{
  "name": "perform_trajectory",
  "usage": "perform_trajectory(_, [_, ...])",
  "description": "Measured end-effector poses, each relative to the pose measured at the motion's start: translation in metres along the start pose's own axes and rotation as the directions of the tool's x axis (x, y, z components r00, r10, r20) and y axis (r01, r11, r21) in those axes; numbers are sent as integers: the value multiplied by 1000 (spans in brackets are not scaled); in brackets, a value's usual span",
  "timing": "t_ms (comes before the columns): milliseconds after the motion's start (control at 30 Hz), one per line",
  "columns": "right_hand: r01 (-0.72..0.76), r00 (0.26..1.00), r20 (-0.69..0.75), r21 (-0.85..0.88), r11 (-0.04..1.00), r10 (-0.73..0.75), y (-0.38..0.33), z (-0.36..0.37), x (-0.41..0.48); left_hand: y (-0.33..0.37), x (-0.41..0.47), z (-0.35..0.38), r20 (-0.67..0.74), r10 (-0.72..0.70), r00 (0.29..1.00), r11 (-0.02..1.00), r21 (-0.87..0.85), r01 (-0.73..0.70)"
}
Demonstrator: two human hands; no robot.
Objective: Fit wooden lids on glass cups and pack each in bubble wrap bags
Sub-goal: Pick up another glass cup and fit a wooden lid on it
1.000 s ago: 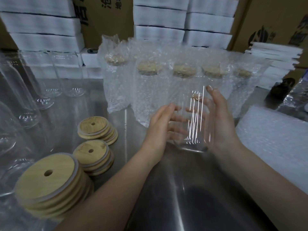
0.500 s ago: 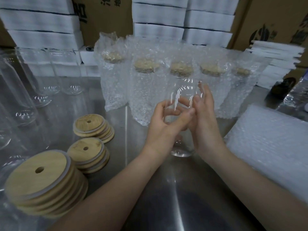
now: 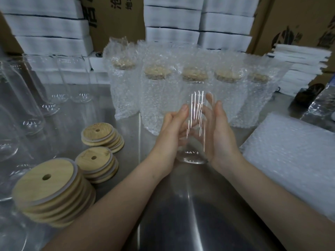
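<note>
A clear glass cup (image 3: 193, 156) without a lid stands upright on the steel table (image 3: 181, 205), at the centre of the view. My left hand (image 3: 170, 134) and my right hand (image 3: 220, 136) press against its two sides with straight fingers, palms facing each other. Bright streaks of light run down the glass. Three stacks of round wooden lids with a centre hole lie at the left: a large near stack (image 3: 49, 189), a middle one (image 3: 94, 160) and a far one (image 3: 99, 133). A pile of flat bubble wrap bags (image 3: 293, 156) lies at the right.
Several lidded cups in bubble wrap bags (image 3: 159, 98) stand in a row just behind my hands. Empty glass cups (image 3: 27, 109) crowd the left side. White foam boxes (image 3: 50, 29) and cardboard cartons (image 3: 299, 24) are stacked along the back.
Half a second ago my fingers were bunched together around the cup's upper part. Now both hands lie flat against its sides, as they did a second ago.
</note>
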State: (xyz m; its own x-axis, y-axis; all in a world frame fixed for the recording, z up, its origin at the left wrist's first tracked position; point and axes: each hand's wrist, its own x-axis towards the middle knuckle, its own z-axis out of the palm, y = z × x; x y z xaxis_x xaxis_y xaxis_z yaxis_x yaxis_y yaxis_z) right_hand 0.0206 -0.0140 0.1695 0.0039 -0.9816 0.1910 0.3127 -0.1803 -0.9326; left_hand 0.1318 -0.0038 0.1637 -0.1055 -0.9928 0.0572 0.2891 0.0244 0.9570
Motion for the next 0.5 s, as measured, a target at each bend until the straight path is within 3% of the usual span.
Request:
perform_trajectory(233, [126,992,37,-179,976,-122,7,9,-8,3,-10,4,-94,96,991,992,87,-88])
perform_trajectory(333, [115,993,-18,-161,980,-119,10,11,-8,-4,-13,9,-133,181,974,970,188,-155])
perform_trajectory(500, [109,992,-42,-185,977,-119,6,13,-6,-11,-9,9,-155,316,936,946,126,-299])
